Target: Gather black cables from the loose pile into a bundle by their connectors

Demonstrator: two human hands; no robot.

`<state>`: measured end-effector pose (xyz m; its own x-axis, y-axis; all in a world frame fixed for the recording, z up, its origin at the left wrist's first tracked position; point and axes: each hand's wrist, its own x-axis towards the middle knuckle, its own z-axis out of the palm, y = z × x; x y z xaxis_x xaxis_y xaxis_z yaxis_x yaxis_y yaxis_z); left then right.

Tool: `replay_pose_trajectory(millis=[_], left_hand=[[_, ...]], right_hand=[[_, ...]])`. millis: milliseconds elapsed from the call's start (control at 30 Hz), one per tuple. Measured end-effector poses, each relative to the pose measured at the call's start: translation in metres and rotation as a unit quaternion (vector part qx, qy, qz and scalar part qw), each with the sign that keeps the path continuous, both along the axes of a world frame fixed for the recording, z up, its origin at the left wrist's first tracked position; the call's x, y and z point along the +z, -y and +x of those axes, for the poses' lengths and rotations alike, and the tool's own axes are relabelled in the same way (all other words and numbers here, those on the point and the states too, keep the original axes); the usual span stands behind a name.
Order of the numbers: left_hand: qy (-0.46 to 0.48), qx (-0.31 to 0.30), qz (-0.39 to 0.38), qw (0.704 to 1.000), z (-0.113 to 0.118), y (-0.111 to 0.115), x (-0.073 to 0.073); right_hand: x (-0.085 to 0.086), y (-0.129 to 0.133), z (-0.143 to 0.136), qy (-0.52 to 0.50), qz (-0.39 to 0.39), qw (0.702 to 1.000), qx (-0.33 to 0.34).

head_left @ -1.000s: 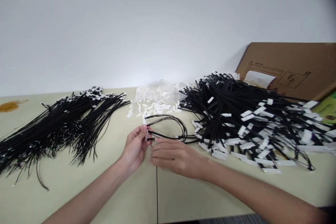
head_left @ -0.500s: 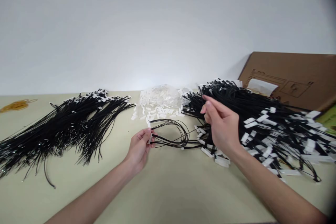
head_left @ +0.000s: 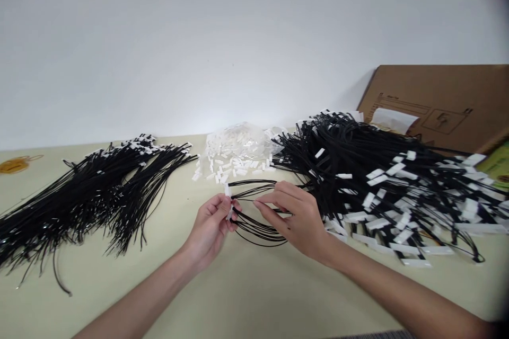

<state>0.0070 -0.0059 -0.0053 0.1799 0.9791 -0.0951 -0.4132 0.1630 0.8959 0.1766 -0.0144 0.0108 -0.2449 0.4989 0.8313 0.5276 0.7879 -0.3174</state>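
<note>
My left hand (head_left: 212, 228) pinches a long white connector (head_left: 228, 190) between thumb and fingers, its upper end sticking out above the thumb. Several thin black wires (head_left: 254, 226) run from the connector to the right, in an upper and a lower group with a gap between. My right hand (head_left: 296, 217) is closed, thumb and forefinger pinching a single thin black wire (head_left: 247, 200) just right of the connector. The wire's tip by the connector is too small to make out. The rest of the wires pass behind the right hand.
A pile of black wires with white connectors (head_left: 369, 169) spreads on the right, before a cardboard box (head_left: 441, 111). Black wire bundles (head_left: 107, 185) lie left. A clear bag (head_left: 242, 140) of small white connectors sits at the back. Yellow bands (head_left: 15, 164) lie far left.
My right hand has come left and down from the wire pile to beside the connector, now pinching a wire. My left hand keeps its hold, and the view has shifted slightly.
</note>
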Motion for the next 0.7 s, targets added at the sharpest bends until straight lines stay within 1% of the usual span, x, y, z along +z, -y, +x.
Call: replay_pose_trajectory(millis=[233, 500, 600, 700], left_hand=[[-0.006, -0.015, 0.005, 1.000, 0.0023, 0.0033, 0.0038], [-0.008, -0.018, 0.009, 1.000, 0.0018, 0.0038, 0.0034], [-0.009, -0.018, 0.008, 1.000, 0.0019, 0.0037, 0.0037], [-0.022, -0.018, 0.011, 1.000, 0.0022, 0.0043, 0.0038]], right_hand=[[-0.0011, 0.0005, -0.0013, 0.009, 0.004, 1.000, 0.003], [-0.0026, 0.0006, -0.0016, 0.015, -0.006, 1.000, 0.000], [-0.0014, 0.0016, -0.0029, 0.000, -0.034, 0.999, 0.010], [-0.0005, 0.0030, -0.0044, -0.037, -0.101, 0.994, 0.027]])
